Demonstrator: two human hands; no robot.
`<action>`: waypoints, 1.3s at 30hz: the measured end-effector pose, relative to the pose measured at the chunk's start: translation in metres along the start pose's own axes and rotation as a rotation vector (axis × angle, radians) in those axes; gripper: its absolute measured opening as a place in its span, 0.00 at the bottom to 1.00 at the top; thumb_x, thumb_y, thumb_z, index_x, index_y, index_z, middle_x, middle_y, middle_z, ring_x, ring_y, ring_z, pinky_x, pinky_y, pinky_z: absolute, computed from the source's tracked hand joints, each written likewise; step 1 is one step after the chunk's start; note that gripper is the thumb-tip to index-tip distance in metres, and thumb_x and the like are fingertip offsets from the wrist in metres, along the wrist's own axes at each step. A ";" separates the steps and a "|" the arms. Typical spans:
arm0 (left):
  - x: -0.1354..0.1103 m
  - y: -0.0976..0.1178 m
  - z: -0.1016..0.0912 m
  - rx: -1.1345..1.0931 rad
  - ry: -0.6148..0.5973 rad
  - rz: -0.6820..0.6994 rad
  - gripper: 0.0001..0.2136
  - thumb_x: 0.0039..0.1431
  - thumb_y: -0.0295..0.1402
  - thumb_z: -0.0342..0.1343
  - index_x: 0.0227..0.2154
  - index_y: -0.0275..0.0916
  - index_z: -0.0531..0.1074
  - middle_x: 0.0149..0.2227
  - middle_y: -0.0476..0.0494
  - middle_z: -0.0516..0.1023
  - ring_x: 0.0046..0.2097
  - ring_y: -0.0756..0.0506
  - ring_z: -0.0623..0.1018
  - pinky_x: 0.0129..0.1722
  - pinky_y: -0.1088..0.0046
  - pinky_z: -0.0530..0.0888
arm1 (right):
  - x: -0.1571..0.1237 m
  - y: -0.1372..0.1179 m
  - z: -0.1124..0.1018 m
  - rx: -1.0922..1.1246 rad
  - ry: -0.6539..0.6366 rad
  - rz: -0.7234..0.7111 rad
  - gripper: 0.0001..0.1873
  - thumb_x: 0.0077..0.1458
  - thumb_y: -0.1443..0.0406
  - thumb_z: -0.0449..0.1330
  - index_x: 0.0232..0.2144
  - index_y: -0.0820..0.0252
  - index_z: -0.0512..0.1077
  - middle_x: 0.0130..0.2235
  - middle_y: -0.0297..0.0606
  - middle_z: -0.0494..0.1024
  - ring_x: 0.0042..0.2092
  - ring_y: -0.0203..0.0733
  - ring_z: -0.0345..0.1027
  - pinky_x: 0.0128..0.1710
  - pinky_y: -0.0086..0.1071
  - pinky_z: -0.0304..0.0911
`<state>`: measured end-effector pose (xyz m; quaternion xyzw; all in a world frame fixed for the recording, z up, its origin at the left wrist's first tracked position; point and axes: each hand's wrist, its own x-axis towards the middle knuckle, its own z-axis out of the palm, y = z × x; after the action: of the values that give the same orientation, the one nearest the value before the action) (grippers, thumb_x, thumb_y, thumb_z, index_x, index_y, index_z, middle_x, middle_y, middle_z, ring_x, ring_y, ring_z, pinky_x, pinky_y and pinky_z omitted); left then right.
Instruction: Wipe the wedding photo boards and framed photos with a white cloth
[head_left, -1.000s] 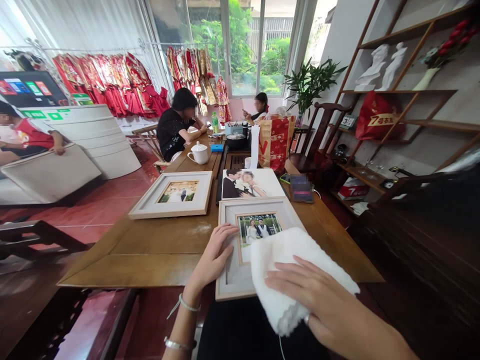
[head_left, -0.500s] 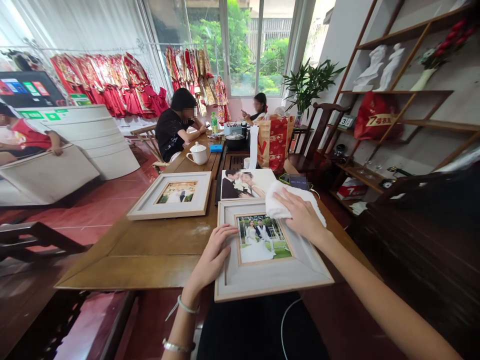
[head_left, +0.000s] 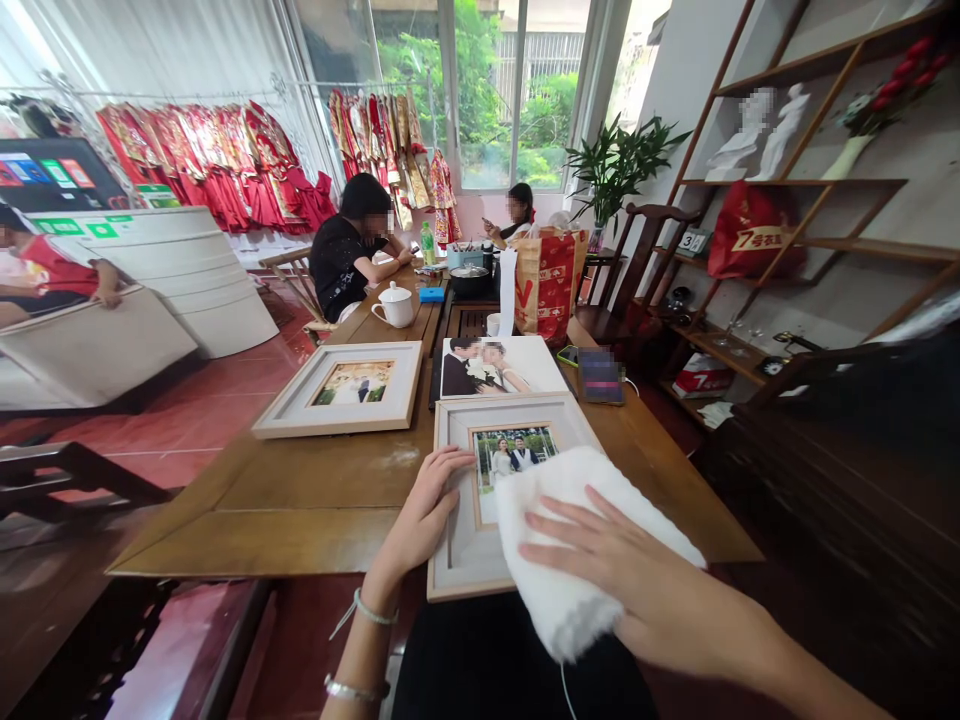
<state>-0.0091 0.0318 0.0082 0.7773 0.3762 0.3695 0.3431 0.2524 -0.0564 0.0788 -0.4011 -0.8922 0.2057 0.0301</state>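
Note:
A light-wood picture frame (head_left: 466, 578) with a photo of a couple lies at the table's near edge and sticks out a little over it. My left hand (head_left: 426, 512) grips its left side, fingertips on the pale inner border. Over the frame's lower right part is a white cloth (head_left: 555, 495), which hides that corner and some of the photo. My right hand (head_left: 626, 565) presses on this cloth with fingers stretched across it and holds it; the thumb is hidden. Just beyond the frame lies a white-edged couple print (head_left: 536, 365).
Left on the wooden table (head_left: 322, 490) is a second picture frame (head_left: 416, 385). Further back stand a white teapot (head_left: 395, 306), a blue box (head_left: 431, 294) and a paper bag (head_left: 551, 285). A phone (head_left: 600, 378) lies right. Two people sit at the far end.
My right hand has moved the white cloth from the frame's upper right corner down toward me, over its lower right part. The phone is now uncovered. My left hand stays put.

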 end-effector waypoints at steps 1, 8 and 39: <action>0.000 0.000 0.000 -0.001 -0.002 0.000 0.20 0.58 0.23 0.44 0.51 0.44 0.68 0.56 0.43 0.68 0.63 0.42 0.57 0.64 0.54 0.53 | -0.011 -0.006 0.000 0.015 -0.009 0.000 0.53 0.30 0.79 0.46 0.61 0.42 0.55 0.65 0.26 0.52 0.67 0.43 0.40 0.64 0.53 0.34; -0.001 -0.001 0.000 -0.003 -0.013 -0.018 0.20 0.59 0.23 0.43 0.52 0.43 0.67 0.57 0.43 0.66 0.63 0.43 0.55 0.64 0.55 0.51 | -0.005 0.036 0.006 -0.162 0.166 0.182 0.51 0.31 0.80 0.46 0.61 0.48 0.58 0.63 0.29 0.58 0.66 0.44 0.42 0.64 0.53 0.37; 0.000 0.002 0.002 -0.008 0.018 -0.013 0.21 0.55 0.21 0.43 0.49 0.43 0.69 0.54 0.43 0.69 0.63 0.43 0.57 0.64 0.55 0.53 | -0.011 0.009 0.040 -0.185 0.249 -0.087 0.44 0.42 0.73 0.56 0.63 0.54 0.52 0.65 0.39 0.55 0.66 0.56 0.38 0.62 0.60 0.40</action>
<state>-0.0069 0.0304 0.0086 0.7701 0.3826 0.3759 0.3453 0.2576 -0.0731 0.0406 -0.3856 -0.9131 0.0699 0.1122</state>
